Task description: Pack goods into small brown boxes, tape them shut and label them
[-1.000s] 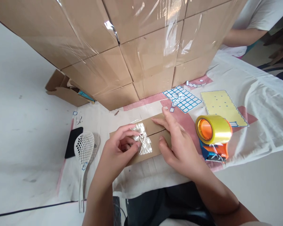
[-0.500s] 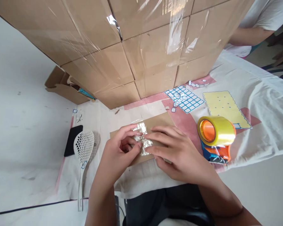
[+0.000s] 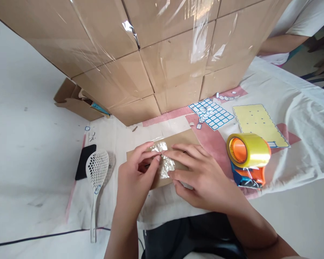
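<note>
A crinkled, shiny piece of film (image 3: 166,168) lies over a flat brown piece of cardboard (image 3: 187,136) in front of me; I cannot tell whether it is tape or a small bag. My left hand (image 3: 136,172) pinches the film's left side, thumb and forefinger together, with its other fingers curled partly out of sight. From the right, my right hand (image 3: 202,172) reaches over the cardboard. Its fingers are stretched and apart, the forefinger tip touching the film near the left thumb and another fingertip at the film's lower edge.
Wrapped cardboard boxes (image 3: 175,75) form a wall behind. To the right are a tape dispenser (image 3: 248,154), a yellow sheet (image 3: 253,122) and a sticker sheet (image 3: 221,117). At left lie a white slotted skimmer (image 3: 97,167), a black flat object (image 3: 82,169) and an open carton (image 3: 78,106). Someone's arm (image 3: 283,45) shows top right.
My left thumb and forefinger have closed together at the film and shifted slightly. The film looks flatter and more spread. My right hand has barely moved.
</note>
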The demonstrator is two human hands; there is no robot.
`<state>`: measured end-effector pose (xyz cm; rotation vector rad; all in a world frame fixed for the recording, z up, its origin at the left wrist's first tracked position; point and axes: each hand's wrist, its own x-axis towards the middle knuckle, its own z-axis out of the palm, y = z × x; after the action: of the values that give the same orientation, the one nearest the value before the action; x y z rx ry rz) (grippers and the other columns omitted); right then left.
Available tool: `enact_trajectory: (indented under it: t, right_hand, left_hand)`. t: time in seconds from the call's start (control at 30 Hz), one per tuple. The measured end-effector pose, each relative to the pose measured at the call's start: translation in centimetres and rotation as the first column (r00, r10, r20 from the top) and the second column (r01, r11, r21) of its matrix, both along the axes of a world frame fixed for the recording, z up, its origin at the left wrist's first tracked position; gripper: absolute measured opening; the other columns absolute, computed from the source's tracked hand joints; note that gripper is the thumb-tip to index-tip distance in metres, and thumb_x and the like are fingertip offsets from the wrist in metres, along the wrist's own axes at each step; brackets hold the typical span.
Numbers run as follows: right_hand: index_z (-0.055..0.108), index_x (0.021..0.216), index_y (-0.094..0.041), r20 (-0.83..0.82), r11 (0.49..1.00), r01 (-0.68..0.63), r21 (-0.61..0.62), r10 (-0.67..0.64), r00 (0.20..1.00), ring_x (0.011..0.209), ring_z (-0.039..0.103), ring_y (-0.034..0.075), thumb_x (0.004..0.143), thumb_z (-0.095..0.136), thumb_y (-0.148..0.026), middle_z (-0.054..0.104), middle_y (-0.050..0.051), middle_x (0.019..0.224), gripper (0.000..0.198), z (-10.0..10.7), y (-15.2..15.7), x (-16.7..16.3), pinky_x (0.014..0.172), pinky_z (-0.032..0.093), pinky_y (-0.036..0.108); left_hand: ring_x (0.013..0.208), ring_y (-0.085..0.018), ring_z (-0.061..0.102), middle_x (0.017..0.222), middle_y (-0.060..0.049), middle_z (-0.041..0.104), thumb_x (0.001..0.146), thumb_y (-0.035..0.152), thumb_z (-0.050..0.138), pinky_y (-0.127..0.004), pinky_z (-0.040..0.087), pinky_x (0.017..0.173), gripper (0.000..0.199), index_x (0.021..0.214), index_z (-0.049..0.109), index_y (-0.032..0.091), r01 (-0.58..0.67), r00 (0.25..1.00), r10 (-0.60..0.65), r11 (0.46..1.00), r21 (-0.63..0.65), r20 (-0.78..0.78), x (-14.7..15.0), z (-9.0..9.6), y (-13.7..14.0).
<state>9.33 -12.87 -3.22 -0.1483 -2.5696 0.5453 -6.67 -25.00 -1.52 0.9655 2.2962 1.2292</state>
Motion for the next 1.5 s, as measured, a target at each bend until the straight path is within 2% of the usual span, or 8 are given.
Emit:
enact_trajectory:
  t: [0.13, 0.43, 0.73, 0.83, 0.93, 1.13, 1.27, 1.5]
  right_hand:
    - [0.075, 0.085, -0.022, -0.021, 1.0, 0.0, 0.003, 0.0, 1.0, 0.138, 0.05, 0.033, 0.09, 0.063, -0.018, 0.061, 0.005, 0.15, 0.014, -0.2, 0.0, 0.0, 0.105, 0.048, 0.051]
    - [0.076, 0.087, -0.023, -0.032, 1.0, 0.017, -0.007, -0.017, 0.999, 0.14, 0.048, 0.032, 0.09, 0.062, -0.017, 0.059, 0.003, 0.152, 0.015, -0.6, 0.0, -0.1, 0.108, 0.046, 0.052]
    - [0.075, 0.085, -0.023, -0.019, 1.0, 0.002, -0.006, -0.002, 1.0, 0.141, 0.047, 0.031, 0.09, 0.062, -0.018, 0.058, 0.003, 0.152, 0.014, -0.5, 0.2, -0.1, 0.109, 0.045, 0.05]
    - [0.075, 0.086, -0.023, -0.025, 1.0, -0.001, -0.003, 0.001, 1.0, 0.14, 0.048, 0.031, 0.09, 0.063, -0.019, 0.059, 0.004, 0.151, 0.013, -0.5, 0.2, -0.1, 0.109, 0.045, 0.05]
    - [0.075, 0.086, -0.023, -0.036, 1.0, 0.005, -0.005, -0.005, 0.999, 0.139, 0.048, 0.031, 0.09, 0.063, -0.019, 0.06, 0.004, 0.15, 0.014, -0.5, 0.1, -0.1, 0.109, 0.045, 0.05]
    - [0.075, 0.086, -0.022, -0.048, 1.0, 0.021, -0.007, -0.022, 0.999, 0.138, 0.049, 0.031, 0.091, 0.064, -0.019, 0.061, 0.005, 0.147, 0.013, -0.7, -0.1, 0.0, 0.108, 0.046, 0.05]
    - [0.076, 0.089, -0.02, -0.069, 0.999, 0.04, 0.016, -0.039, 0.997, 0.136, 0.05, 0.031, 0.094, 0.062, -0.022, 0.057, 0.008, 0.153, 0.015, -0.7, -0.3, 0.2, 0.106, 0.048, 0.048]
    - [0.076, 0.114, -0.026, 0.023, 0.994, 0.074, 0.086, -0.076, 0.997, 0.134, 0.049, 0.032, 0.097, 0.062, -0.026, 0.053, 0.007, 0.155, 0.022, -0.3, -0.6, 1.6, 0.106, 0.048, 0.051]
  left_hand:
    - [0.082, -0.017, 0.072, 0.097, 0.002, 0.08, 0.087, 0.042, 0.075, -0.03, 0.056, 0.079, 0.035, 0.121, 0.069, 0.033, -0.067, 0.993, 0.066, 0.998, -0.005, -0.095, 0.1, -0.2, 0.0]
    - [0.073, -0.012, 0.066, 0.096, 0.006, 0.078, 0.092, 0.033, 0.068, -0.024, 0.052, 0.067, 0.028, 0.12, 0.068, 0.034, 0.006, 0.979, -0.008, 1.0, -0.007, -0.204, 0.0, -0.7, 0.8]
    - [0.075, -0.013, 0.068, 0.094, 0.004, 0.077, 0.093, 0.031, 0.067, -0.027, 0.057, 0.074, 0.033, 0.126, 0.064, 0.033, -0.084, 0.956, 0.086, 0.996, 0.019, -0.282, 1.3, -1.2, 0.7]
    - [0.083, -0.015, 0.07, 0.127, -0.006, 0.071, 0.092, 0.027, 0.068, -0.032, 0.058, 0.078, 0.037, 0.128, 0.063, 0.027, -0.126, 0.909, 0.128, 0.992, 0.031, -0.397, 0.9, -1.3, 1.0]
    - [0.095, -0.017, 0.07, 0.157, -0.011, 0.049, 0.09, 0.022, 0.068, -0.035, 0.058, 0.086, 0.038, 0.127, 0.062, 0.024, -0.131, 0.859, 0.153, 0.988, 0.078, -0.489, 0.4, -1.4, 1.4]
    - [0.111, -0.019, 0.069, 0.132, -0.006, 0.07, 0.095, 0.009, 0.055, -0.033, 0.055, 0.088, 0.031, 0.121, 0.065, 0.024, 0.062, 0.773, 0.118, 0.964, 0.259, -0.623, 0.5, -2.1, 0.4]
    - [0.116, -0.02, 0.069, 0.118, -0.002, 0.077, 0.093, 0.005, 0.058, -0.036, 0.05, 0.096, 0.03, 0.116, 0.067, 0.023, 0.414, 0.569, -0.221, 0.909, 0.043, -0.792, 0.7, -2.8, -1.3]
    - [0.131, -0.027, 0.062, 0.135, -0.006, 0.071, 0.094, 0.016, 0.062, -0.04, 0.048, 0.1, 0.036, 0.13, 0.064, 0.018, 0.501, 0.465, -0.344, 0.862, -0.077, -0.816, 0.4, -3.1, -2.2]
